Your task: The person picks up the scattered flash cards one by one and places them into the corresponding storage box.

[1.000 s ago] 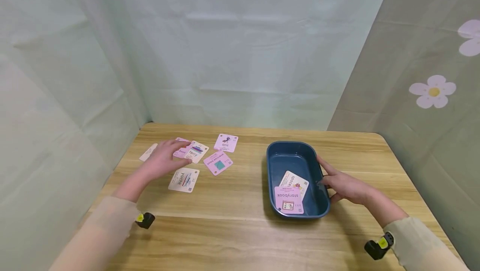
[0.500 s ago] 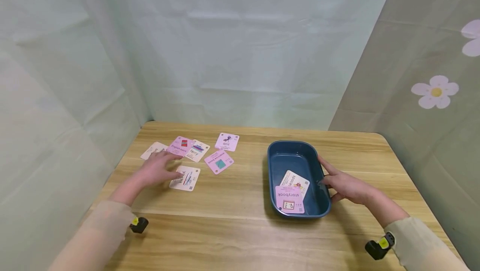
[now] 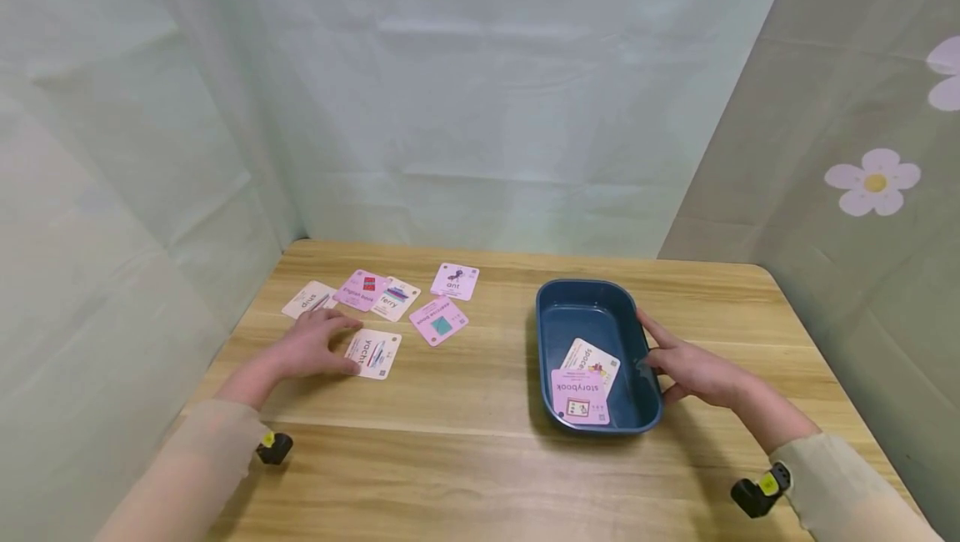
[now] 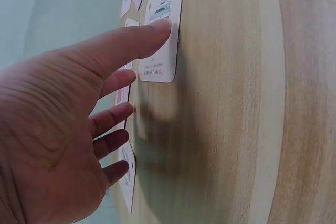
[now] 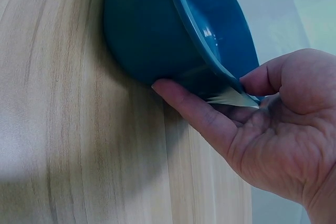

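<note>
My left hand (image 3: 318, 346) hovers at the left edge of the white yacht card (image 3: 381, 353), fingers relaxed and spread. In the left wrist view its thumb (image 4: 157, 32) overlaps the card's corner, and nothing is pinched. On the right, my right hand (image 3: 693, 371) grips the long side of a blue plastic bin (image 3: 585, 317); the right wrist view has the thumb (image 5: 262, 80) at the rim and fingers against the outer wall. Inside the bin, a pink storybook card (image 3: 570, 396) partly covers a white card reading "spaces" (image 3: 583, 354).
Beyond the left hand lie a ship card (image 3: 303, 298), an English book card (image 3: 356, 288) and a ferry card (image 3: 396, 300), edges overlapping or close. An exercise book card (image 3: 435, 321) and an ant card (image 3: 456, 280) are farther right. Fabric curtains (image 3: 480, 108) border the table.
My left hand has drawn back from the ferry and English book cards toward me, down to the yacht card. The right hand and bin stay put.
</note>
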A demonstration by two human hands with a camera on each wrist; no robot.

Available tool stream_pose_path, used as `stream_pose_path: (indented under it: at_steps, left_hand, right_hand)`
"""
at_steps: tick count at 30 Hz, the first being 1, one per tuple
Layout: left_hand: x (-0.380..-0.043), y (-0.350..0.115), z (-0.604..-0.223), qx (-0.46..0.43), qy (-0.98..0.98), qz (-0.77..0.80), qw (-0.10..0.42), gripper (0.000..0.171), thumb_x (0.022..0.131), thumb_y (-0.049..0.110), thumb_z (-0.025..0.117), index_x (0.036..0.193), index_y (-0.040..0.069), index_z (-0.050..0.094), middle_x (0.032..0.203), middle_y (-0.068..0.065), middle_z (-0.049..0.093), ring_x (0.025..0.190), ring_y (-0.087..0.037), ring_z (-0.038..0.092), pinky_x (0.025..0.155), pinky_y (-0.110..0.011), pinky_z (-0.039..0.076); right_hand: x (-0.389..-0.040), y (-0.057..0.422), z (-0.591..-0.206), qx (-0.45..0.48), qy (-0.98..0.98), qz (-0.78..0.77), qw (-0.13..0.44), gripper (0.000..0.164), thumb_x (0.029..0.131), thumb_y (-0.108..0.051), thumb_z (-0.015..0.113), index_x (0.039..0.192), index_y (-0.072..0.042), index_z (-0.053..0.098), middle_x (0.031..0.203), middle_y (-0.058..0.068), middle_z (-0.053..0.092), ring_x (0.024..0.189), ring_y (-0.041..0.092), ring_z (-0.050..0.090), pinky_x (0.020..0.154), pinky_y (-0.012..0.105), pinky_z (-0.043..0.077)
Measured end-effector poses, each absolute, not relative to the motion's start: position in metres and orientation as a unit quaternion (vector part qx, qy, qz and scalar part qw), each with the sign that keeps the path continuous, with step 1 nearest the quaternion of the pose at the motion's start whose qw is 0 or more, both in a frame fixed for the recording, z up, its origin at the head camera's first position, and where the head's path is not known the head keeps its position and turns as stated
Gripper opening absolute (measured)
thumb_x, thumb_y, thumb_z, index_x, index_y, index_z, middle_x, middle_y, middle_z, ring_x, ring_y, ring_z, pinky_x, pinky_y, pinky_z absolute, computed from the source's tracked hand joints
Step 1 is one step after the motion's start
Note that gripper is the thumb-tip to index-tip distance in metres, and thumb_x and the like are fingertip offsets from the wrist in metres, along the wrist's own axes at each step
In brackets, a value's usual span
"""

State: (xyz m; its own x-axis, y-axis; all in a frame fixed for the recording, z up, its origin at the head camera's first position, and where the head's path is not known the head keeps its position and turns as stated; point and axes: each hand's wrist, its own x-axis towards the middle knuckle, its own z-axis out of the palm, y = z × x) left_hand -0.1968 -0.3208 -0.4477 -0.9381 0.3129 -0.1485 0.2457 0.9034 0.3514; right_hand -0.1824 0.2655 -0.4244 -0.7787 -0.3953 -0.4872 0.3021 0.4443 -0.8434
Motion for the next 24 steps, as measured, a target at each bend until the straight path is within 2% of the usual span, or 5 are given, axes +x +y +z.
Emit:
stream_pose_path:
  at_steps: [10, 24]
  left_hand:
    - [-0.1983, -0.3230, -0.4486, 0.146, 0.969, 0.170, 0.104, 0.082, 0.076, 0.049, 0.088, 0.141, 0.009, 0.059, 0.148, -0.031, 0.040, 0.137, -0.056, 0.028, 0.109, -0.073, 0.024]
    - [-0.1968, -0.3232, -0.4470, 0.148, 0.971, 0.159, 0.102, 0.081, 0.074, 0.050, 0.089, 0.139, 0.011, 0.061, 0.146, -0.030, 0.042, 0.133, -0.054, 0.033, 0.107, -0.071, 0.028]
  right_hand:
    - [-0.1805, 0.2657, -0.4246, -0.029, 0.776, -0.532, 0.336, 0.085, 0.103, -0.007, 0.043, 0.164, -0.032, -0.010, 0.166, 0.031, -0.004, 0.141, 0.058, 0.030, 0.085, 0.055, 0.057]
    - [-0.1801, 0.2647, -0.4215, -0.037, 0.778, -0.529, 0.336, 0.084, 0.103, -0.007, 0.042, 0.163, -0.031, -0.012, 0.166, 0.031, -0.005, 0.142, 0.058, 0.028, 0.086, 0.057, 0.056]
